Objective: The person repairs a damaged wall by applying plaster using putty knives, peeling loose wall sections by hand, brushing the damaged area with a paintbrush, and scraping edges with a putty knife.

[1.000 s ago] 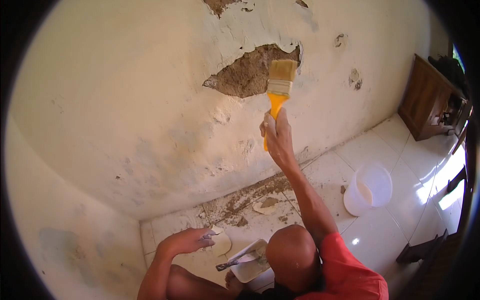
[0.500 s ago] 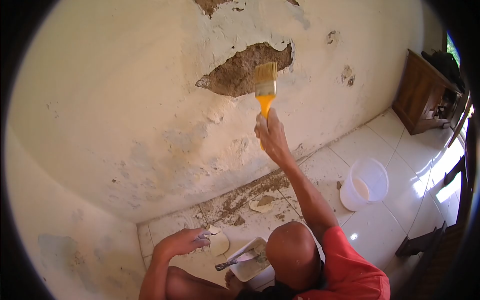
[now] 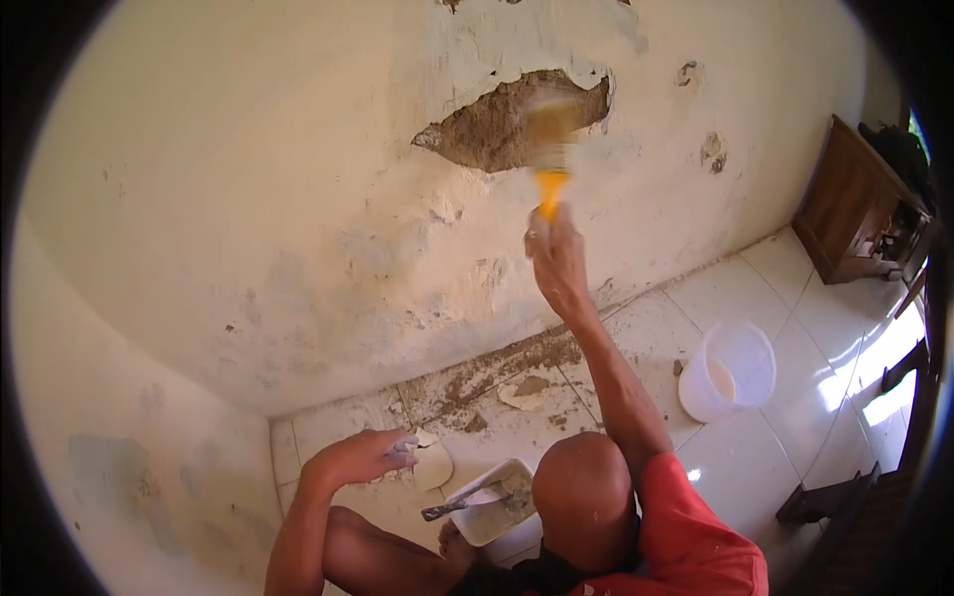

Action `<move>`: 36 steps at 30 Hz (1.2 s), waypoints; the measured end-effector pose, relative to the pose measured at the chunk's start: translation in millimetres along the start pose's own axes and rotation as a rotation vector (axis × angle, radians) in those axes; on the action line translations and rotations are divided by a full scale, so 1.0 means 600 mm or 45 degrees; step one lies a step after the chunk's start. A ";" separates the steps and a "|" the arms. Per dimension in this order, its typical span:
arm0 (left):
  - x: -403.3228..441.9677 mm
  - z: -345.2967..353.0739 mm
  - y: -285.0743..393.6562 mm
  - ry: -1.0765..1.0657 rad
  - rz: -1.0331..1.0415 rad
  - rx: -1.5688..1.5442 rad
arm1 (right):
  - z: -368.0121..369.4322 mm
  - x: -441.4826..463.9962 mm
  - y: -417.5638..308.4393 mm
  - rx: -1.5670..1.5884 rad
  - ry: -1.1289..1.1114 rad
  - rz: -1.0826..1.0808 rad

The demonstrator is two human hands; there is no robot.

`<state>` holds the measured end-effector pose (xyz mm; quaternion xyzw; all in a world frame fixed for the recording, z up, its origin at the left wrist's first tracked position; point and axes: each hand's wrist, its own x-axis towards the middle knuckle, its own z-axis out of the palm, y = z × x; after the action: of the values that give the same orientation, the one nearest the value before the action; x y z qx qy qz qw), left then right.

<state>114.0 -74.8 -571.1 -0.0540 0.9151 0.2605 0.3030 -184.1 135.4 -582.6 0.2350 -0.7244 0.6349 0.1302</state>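
My right hand is wrapped round the yellow handle of a paintbrush, held upright. Its bristles, smeared by motion, are in front of the brown broken patch where plaster has come off the wall. At lower left my left hand hangs over my bent leg, its fingers loosely apart with nothing seen in them. Beside its fingertips a flat pale piece lies on the floor. Close to my knee stands a white tray with greyish material in it, and a dark-handled scraper-like tool rests across it.
Crumbled debris lines the foot of the wall, with a broken plaster flake on the tiles. To the right stands a translucent white bucket with some pale content. A wooden cabinet and dark wooden furniture are farther right.
The view has shifted a little, so the wall patch sits higher and farther right. The brush has moved and is now blurred over the patch. My left hand has barely moved.
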 end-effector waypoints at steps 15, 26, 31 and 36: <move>-0.011 -0.015 0.011 -0.005 -0.101 -0.013 | 0.032 -0.022 -0.019 0.107 0.336 -0.475; -0.013 -0.009 -0.012 0.000 -0.093 -0.045 | -0.034 -0.066 -0.074 0.547 0.383 -0.447; 0.010 0.001 -0.023 0.013 -0.013 0.049 | 0.014 -0.035 -0.035 -0.477 -0.050 -0.246; 0.008 0.010 -0.028 0.009 0.018 -0.029 | -0.012 -0.054 -0.025 -0.552 0.004 -0.408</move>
<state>117.9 -85.8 -585.5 -0.0518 0.9135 0.2728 0.2973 -149.6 146.9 -584.6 0.3124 -0.7968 0.4366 0.2773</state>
